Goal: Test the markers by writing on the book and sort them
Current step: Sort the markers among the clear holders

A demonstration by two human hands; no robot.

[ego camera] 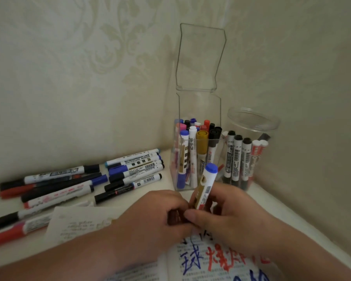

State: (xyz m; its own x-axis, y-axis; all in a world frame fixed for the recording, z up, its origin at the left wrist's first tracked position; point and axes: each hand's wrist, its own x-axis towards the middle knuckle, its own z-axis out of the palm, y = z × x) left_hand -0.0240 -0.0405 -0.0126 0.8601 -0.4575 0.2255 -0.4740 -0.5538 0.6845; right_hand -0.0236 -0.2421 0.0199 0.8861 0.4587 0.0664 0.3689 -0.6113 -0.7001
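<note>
Both hands meet over the open book (pixel 193 260), whose printed pages carry blue and red handwriting. My right hand (pixel 227 216) holds a white marker with a blue end (pixel 206 184), which stands tilted with that end up. My left hand (pixel 160 211) has its fingers curled at the marker's lower end, which is hidden between the hands. A clear square box (pixel 197 159) with its lid up stands behind, packed with upright markers. To its right a round clear jar (pixel 249 151) holds several more.
Many loose markers (pixel 73 185) in black, blue and red lie on the white surface at the left. A loose printed sheet (pixel 77 222) lies beside the book. Patterned walls meet in a corner right behind the box and jar.
</note>
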